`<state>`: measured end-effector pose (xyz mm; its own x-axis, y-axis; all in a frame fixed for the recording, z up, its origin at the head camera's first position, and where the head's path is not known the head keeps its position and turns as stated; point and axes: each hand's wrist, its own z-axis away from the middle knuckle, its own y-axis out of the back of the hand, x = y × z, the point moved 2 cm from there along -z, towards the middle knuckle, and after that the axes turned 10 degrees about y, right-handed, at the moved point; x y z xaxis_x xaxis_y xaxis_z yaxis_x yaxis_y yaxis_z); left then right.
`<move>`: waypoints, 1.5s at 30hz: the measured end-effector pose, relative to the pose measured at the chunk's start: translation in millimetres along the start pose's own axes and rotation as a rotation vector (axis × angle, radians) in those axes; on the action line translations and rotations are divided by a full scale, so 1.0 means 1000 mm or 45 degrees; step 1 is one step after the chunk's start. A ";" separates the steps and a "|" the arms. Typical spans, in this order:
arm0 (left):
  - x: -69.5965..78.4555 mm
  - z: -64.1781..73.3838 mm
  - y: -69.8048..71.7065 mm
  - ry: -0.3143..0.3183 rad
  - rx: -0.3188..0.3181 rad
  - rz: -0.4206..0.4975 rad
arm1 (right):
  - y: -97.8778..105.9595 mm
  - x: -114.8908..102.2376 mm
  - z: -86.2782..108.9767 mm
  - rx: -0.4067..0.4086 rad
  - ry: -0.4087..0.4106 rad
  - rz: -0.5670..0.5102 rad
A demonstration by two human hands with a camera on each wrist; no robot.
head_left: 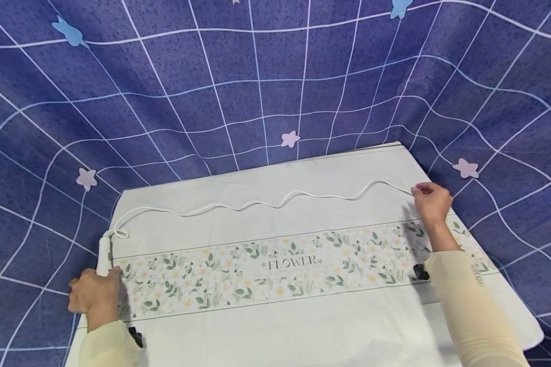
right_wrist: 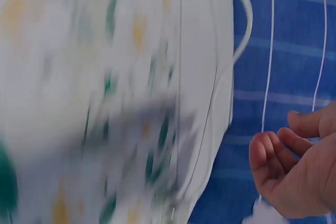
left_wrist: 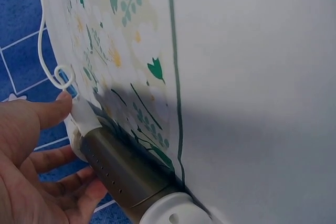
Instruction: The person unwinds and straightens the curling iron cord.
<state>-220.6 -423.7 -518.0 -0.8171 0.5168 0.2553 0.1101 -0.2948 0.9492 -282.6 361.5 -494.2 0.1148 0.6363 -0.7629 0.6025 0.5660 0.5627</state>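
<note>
At the left edge of the table, a white-and-brown corded wand [head_left: 104, 255] lies with its white end towards the back; its exact kind is unclear. The left wrist view shows its dark brown barrel [left_wrist: 131, 169] with a row of small dots. My left hand [head_left: 94, 295] grips it, thumb on the white collar and fingers curled beneath. From it a white cord [head_left: 257, 203] runs in waves rightwards across the table. Beside the cord's right stretch is my right hand [head_left: 432, 204]. In the right wrist view its fingers [right_wrist: 278, 156] are loosely curled, with nothing visible between them.
A white table cover [head_left: 266, 336] bears a floral band [head_left: 188, 280] printed "FLOWER". Blue gridded fabric [head_left: 257, 92] with star shapes hangs around the back and sides. A small black item [head_left: 421, 271] is on the right wrist.
</note>
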 end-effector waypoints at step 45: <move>-0.002 0.001 -0.002 -0.027 0.059 0.049 | -0.220 -0.116 0.076 -0.921 -0.803 -1.410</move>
<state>-218.6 -422.8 -520.6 -0.7996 0.5229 0.2954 0.1679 -0.2776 0.9459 -368.1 123.5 -553.7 0.3006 -0.5117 -0.8049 0.1132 0.8571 -0.5026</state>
